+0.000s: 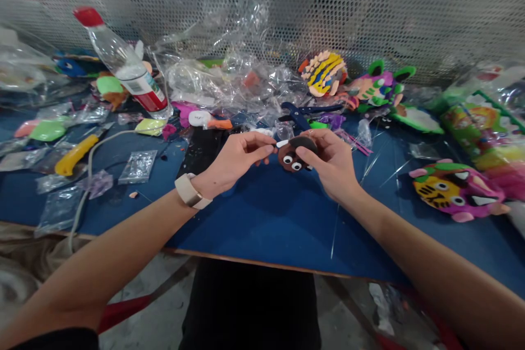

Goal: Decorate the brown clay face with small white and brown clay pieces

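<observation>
Both the left hand (238, 157) and right hand (330, 161) pinch the brown felt face (292, 159) between them.

Open blue table (262, 219) is found in front of and below both hands, up to the near edge. Passage behind them is blocked by crumpled plastic wrap (229, 76) and blue pliers (301, 115). To the left, a tilted bottle (123, 63), a yellow knife (77, 154) and small bags (137, 167) are scattered. To the right, a felt mask (455, 190) lies well apart.
</observation>
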`<state>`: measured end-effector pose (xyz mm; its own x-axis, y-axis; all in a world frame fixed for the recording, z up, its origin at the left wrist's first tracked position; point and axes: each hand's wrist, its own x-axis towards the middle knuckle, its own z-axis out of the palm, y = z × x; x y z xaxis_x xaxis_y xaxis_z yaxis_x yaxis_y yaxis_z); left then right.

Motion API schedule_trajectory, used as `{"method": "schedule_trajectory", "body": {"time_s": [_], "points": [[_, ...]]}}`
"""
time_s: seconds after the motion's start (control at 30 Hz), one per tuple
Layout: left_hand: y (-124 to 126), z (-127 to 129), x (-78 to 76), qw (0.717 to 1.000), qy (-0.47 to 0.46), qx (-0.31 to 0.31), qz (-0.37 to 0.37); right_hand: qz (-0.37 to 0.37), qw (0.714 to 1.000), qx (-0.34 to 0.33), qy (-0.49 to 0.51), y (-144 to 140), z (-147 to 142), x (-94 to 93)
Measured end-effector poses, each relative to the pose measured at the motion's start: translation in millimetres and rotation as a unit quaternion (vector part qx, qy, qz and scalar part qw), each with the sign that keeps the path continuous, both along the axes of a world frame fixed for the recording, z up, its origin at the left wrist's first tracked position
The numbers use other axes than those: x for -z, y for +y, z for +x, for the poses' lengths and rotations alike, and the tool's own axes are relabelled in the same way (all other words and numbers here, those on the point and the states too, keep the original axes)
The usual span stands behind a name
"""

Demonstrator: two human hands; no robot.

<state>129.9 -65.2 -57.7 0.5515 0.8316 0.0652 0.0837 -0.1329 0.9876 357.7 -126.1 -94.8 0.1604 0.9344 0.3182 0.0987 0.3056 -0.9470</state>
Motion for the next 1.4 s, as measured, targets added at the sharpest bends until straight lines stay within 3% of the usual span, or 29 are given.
{"method": "schedule_trajectory", "body": {"time_s": [0.57, 0.87, 1.4], "points": [[2.9, -0.6, 9.4, 1.000, 0.000, -0.003, 0.028, -0.012, 1.000, -0.012, -0.019, -0.2, 0.2, -2.1], [-1.9, 0.1, -4.8, 0.995, 0.039, 0.007, 0.088, -0.016, 1.000, -0.022, 0.001, -0.6, 0.5, -2.5], [-2.2, -0.1, -2.5, 0.995, 0.030, 0.003, 0.100, -0.024, 1.000, -0.015, -0.006, 0.0, 0.0, -1.2]]}}
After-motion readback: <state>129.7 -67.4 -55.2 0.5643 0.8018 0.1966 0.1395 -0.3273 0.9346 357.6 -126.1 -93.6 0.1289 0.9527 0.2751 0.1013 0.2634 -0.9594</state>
